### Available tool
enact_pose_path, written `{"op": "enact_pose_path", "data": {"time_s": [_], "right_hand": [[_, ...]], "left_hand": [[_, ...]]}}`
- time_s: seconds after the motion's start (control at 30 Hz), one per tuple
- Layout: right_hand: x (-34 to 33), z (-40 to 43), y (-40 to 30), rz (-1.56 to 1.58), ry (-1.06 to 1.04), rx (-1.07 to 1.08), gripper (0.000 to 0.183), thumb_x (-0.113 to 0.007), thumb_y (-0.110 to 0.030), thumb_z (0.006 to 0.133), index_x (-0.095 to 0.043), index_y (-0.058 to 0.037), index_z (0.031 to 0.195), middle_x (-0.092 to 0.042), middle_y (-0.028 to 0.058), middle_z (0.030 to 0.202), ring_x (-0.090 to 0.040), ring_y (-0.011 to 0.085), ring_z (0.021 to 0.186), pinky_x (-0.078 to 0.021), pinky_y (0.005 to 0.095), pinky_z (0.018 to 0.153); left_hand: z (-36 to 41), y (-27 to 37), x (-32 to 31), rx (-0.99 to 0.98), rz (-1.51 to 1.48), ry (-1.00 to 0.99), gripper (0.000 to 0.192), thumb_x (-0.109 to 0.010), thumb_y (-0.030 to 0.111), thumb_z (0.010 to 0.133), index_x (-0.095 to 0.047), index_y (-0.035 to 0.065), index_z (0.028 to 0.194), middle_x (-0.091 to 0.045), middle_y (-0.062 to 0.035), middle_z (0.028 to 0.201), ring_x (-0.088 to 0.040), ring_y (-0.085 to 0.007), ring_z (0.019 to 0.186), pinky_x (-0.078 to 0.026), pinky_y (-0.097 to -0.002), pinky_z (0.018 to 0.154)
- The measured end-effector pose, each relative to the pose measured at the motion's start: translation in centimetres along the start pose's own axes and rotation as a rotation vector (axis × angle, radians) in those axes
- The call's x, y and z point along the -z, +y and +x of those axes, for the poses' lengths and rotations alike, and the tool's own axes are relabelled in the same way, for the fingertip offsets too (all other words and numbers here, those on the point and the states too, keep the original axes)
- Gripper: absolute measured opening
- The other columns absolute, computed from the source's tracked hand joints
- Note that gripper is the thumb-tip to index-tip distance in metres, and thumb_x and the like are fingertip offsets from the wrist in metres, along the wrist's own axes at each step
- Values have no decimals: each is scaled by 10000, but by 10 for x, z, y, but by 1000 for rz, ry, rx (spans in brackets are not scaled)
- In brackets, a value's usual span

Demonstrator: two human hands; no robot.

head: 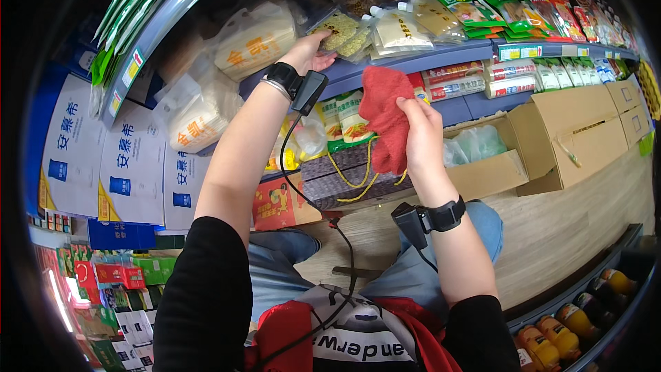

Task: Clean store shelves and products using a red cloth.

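Note:
My left hand [312, 52] reaches onto the shelf, its fingers against the near edge of clear plastic packets of yellow-green grains [338, 31]. Whether it grips a packet is unclear. A crumpled red cloth [384, 119] hangs from my right hand [422, 126], pinched between thumb and fingers in front of the shelf edge [413, 64]. To the right of the grain packets lie clear spouted pouches, one with pale contents [403, 31]. Left of my left hand sits a plastic-wrapped pack [258, 44] with orange printing, and a similar pack [193, 119] rests lower down.
Dried noodle packs [454, 80] fill the lower shelf. Below stand a dark gift bag [330, 181] with yellow cords and an open cardboard box [480, 173]. White cartons [131, 165] are stacked at left. Bottled drinks [557, 338] stand behind at lower right. A cable [351, 248] crosses my lap.

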State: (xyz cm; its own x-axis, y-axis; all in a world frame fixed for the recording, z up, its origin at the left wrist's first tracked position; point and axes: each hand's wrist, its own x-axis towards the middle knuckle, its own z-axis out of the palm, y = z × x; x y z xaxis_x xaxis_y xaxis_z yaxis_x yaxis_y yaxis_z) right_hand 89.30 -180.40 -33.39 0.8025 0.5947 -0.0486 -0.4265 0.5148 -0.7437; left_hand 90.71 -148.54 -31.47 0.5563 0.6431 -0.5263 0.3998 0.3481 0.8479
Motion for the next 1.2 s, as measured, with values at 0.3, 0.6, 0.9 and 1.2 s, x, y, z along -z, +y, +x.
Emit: {"op": "enact_pose_path", "data": {"time_s": [0.3, 0.6, 0.9, 1.2], "right_hand": [[5, 2, 0, -90, -3, 4, 223, -610, -152, 930, -685, 41, 1014, -702, 34, 967, -615, 94, 878, -457, 252, 821], [3, -2, -4, -122, 0, -7, 235, -620, -159, 918, -694, 45, 1009, -703, 35, 957, -609, 93, 876, -448, 249, 813], [1, -3, -2, -99, -20, -21, 249, -620, -162, 918, -692, 50, 1027, -709, 49, 962, -621, 100, 863, -461, 252, 805], [2, -3, -4, -109, 2, -27, 256, -618, -162, 921, -685, 53, 1042, -708, 53, 972, -625, 105, 864, -463, 253, 805]], "left_hand": [[-1, 1, 0, -81, 177, -27, 530, -795, 463, 833, -554, 106, 1143, -565, -64, 992, -609, -185, 865, -528, -363, 733], [-6, 6, 4, -19, 76, -64, 498, -803, 455, 824, -530, 159, 1118, -557, -47, 878, -590, -133, 683, -475, -248, 521], [10, 6, 9, -64, -43, -72, 389, -741, 313, 890, -572, 114, 1178, -637, -111, 979, -663, -207, 784, -577, -286, 590], [-6, -14, -3, -111, -508, -111, 339, -702, 128, 899, -542, 49, 1187, -584, -163, 1173, -620, -306, 1031, -581, -404, 903]]}}
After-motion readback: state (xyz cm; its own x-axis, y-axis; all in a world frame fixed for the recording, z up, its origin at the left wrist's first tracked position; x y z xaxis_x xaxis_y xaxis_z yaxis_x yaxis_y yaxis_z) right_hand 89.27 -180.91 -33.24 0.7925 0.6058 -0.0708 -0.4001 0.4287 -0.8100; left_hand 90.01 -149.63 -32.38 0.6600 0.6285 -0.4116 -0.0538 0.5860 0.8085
